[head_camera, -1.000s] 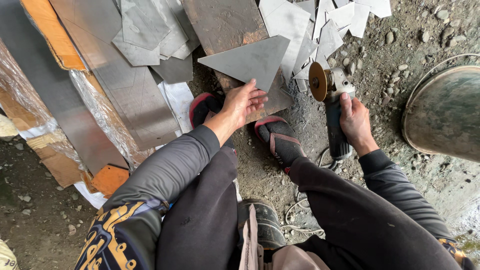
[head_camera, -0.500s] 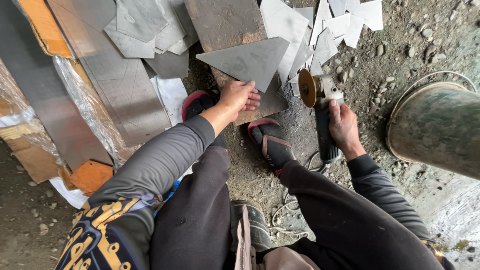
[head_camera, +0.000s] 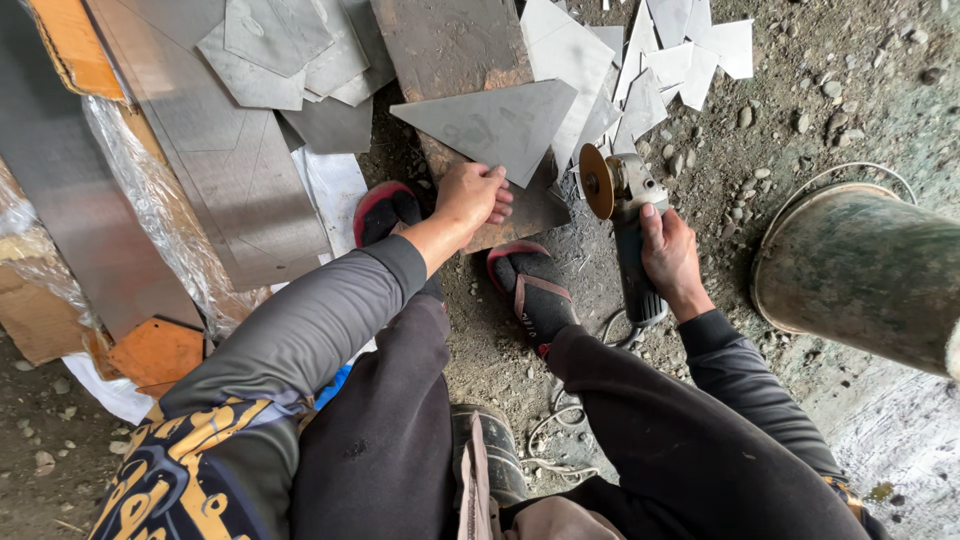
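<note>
Triangular metal sheet (head_camera: 497, 122) at upper centre, lying on a rusty plate (head_camera: 455, 60), pinned at its lower tip under the flat-pressed fingers of the left hand (head_camera: 472, 196). Just right, angle grinder (head_camera: 622, 215) gripped tight by the right hand (head_camera: 670, 255), disc near the sheet's right edge. Bare gravel (head_camera: 790, 110) further right, green bucket (head_camera: 860, 270) at right edge.

Soft even daylight, sharp focus, faint shadows, edges stretched

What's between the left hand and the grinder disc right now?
In the head view, the left hand presses the grey triangular sheet. Between it and the grinder disc show only that sheet's lower corner and the rusty plate beneath; nothing else intrudes.
</note>
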